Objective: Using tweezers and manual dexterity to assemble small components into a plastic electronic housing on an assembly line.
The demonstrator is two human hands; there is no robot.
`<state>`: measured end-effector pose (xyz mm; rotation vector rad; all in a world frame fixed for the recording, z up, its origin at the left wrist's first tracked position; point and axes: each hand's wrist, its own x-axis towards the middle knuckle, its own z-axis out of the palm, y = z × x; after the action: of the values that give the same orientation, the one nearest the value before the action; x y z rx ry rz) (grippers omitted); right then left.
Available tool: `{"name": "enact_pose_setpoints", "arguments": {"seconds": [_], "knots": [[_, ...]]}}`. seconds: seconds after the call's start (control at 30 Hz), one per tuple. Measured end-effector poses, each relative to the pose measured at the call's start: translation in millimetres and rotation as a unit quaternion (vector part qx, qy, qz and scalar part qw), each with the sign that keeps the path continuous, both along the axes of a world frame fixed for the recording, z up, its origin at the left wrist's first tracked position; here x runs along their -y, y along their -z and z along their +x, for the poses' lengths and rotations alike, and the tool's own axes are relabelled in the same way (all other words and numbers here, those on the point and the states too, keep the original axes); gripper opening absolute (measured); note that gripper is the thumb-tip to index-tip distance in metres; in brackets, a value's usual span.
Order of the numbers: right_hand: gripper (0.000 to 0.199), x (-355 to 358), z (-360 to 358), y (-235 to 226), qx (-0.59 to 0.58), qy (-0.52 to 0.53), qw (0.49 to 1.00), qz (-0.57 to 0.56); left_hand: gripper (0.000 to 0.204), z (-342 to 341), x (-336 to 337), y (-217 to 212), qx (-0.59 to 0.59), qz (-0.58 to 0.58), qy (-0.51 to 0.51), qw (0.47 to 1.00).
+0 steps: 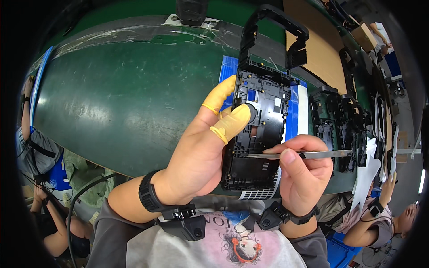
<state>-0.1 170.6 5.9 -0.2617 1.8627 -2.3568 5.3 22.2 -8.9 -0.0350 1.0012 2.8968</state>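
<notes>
A black plastic housing (268, 129) with a tall open frame at its far end is held up in my left hand (190, 154). Yellow finger cots cover that hand's thumb and index finger; the thumb presses on the inner face near the left edge. My right hand (306, 172) pinches metal tweezers (319, 154) between thumb and fingers. Their tips point left and reach over the lower part of the housing's inside; whether they grip a small part or touch the plastic, I cannot tell. Brass-coloured inserts dot the housing.
Beneath the housing lie a blue ribbed sheet (229, 67) and a white strip (302, 107) on the green table (111, 102). More black housings (328, 118) and a cardboard sheet (319, 53) are to the right. Co-workers sit at both sides.
</notes>
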Motion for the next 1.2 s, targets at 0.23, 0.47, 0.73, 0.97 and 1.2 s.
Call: {"name": "enact_pose_setpoints", "arguments": {"seconds": [0.23,0.47,0.73,0.97,1.2], "knots": [[0.015,0.6,-0.9,0.1,-0.001,-0.001,1.000,0.001,0.049,0.7,1.0,-0.8,0.000,0.002,-0.002,1.000],[0.015,1.4,-2.2,1.5,0.009,-0.005,0.999,-0.031,0.049,0.9,0.9,-0.1,0.001,-0.003,-0.010,1.000],[0.014,1.7,-2.1,1.0,0.004,-0.004,1.000,-0.022,0.059,1.5,2.4,-1.6,-0.003,0.009,0.014,1.000],[0.014,-6.2,-1.3,1.8,-0.013,0.032,0.995,-0.098,0.088,4.5,2.9,-1.9,-0.027,-0.057,-0.032,0.998],[0.014,-39.4,-4.6,19.9,0.050,0.110,0.992,0.038,0.086,-0.9,13.0,-12.4,-0.078,-0.108,-0.141,0.981]]}}
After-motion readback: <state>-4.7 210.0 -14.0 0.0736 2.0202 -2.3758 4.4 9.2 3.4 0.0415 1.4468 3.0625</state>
